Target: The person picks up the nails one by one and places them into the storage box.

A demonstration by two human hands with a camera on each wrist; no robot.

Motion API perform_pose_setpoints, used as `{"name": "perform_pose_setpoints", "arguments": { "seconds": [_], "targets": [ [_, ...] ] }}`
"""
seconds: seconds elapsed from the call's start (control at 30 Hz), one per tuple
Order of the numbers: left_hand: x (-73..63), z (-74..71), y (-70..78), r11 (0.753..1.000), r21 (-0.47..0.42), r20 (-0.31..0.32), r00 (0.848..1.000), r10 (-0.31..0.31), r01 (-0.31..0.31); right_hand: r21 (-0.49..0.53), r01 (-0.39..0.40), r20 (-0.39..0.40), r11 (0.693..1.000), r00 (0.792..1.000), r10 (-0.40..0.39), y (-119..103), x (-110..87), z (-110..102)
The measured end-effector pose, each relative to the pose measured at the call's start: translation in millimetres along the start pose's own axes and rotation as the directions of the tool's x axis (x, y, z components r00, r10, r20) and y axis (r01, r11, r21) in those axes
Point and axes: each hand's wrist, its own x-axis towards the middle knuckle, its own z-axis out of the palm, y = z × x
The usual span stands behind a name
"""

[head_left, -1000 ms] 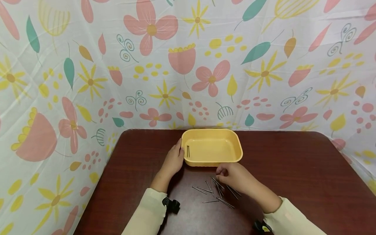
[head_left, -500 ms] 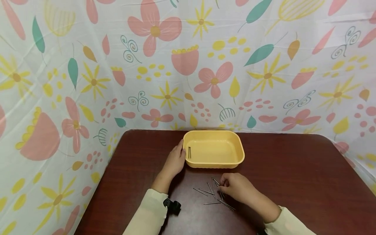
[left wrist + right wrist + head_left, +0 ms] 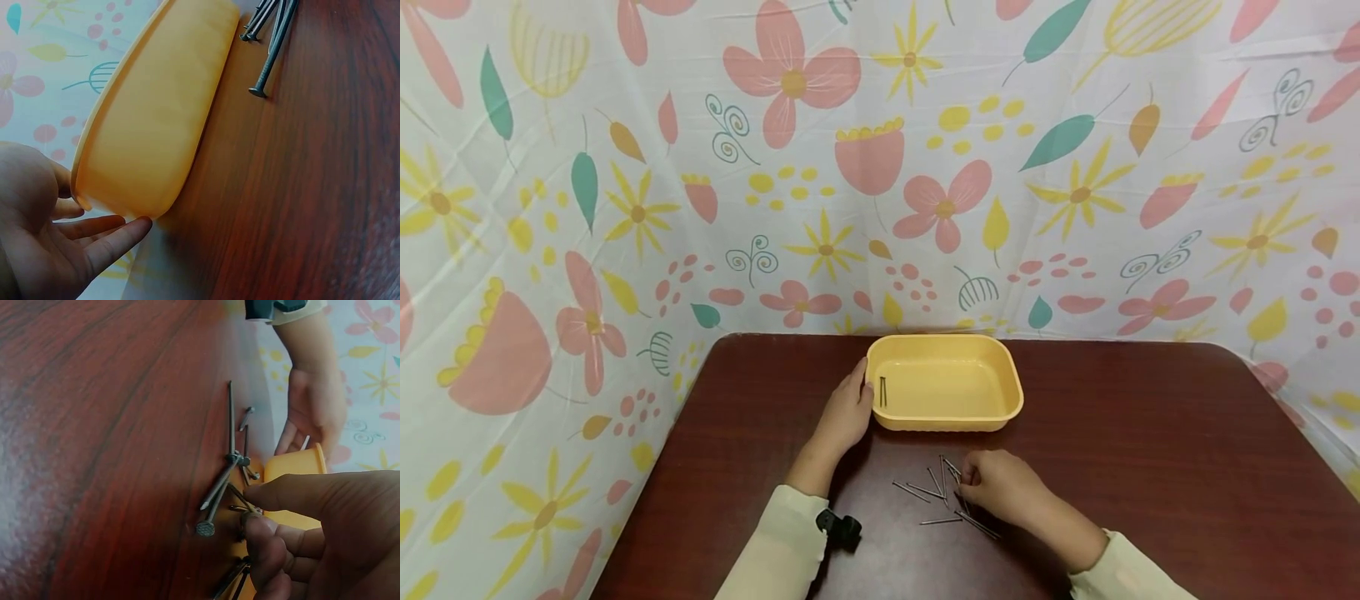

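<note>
Tray, one, yellow: at the back of the dark wooden tabletop, upright, mostly bare inside.

Nails inside, two: lying side by side near the tray's left end, roughly parallel. This is the part that can be counted as done.

Loose nails, several: in a scattered heap on the tabletop, in front of the tray, some crossing one another. Exact count not obtainable; they overlap, and the right hand covers part of the heap. This is the part left.

Left hand: at the tray's left end, fingers spread and fairly straight, touching the wall; no nail seen in it.

Right hand: at the right side of the heap, thumb and fingertips drawn close together around one nail; whether that nail is firmly gripped cannot be told.

Stage, by judgement: early. Going by the tray's contents, the smaller share lies inside and the larger share outside, with the nail at the fingertips not yet in the tray.
</note>
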Motion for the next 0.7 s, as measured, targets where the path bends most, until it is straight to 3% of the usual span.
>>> {"name": "perform_pose_setpoints", "arguments": {
  "seconds": [0.7],
  "targets": [
    [0.7,0.0,-1.2,1.0,-0.008,-0.007,1.0,0.01,-0.01,-0.008,0.011,-0.006,1.0,1.0,-0.011,4.2,0.1,-0.2]
  ]
}}
